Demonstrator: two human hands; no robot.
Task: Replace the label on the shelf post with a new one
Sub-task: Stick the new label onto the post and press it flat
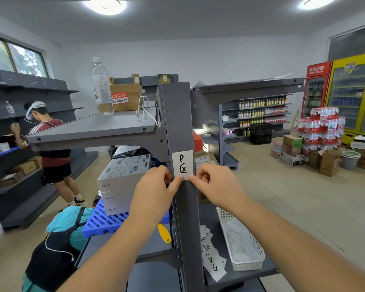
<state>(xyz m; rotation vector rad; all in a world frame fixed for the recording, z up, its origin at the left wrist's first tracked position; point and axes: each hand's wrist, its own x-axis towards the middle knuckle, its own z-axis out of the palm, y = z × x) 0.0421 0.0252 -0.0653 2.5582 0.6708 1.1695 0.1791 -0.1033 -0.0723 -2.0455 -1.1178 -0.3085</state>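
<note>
A white label (183, 164) with black handwriting sticks on the front of the grey shelf post (181, 123), at about mid height. My left hand (154, 190) and my right hand (215, 184) meet at the label's bottom edge, fingertips pinching or pressing its lower corners from either side. Other white handwritten labels (212, 253) lie in a loose pile on the lower shelf to the right of the post.
A white perforated basket (240, 239) sits beside the loose labels. A yellow tool (164, 232) lies on the lower left shelf. A water bottle (101, 87) and cardboard box (124, 95) stand on the upper shelf. Two people work at left.
</note>
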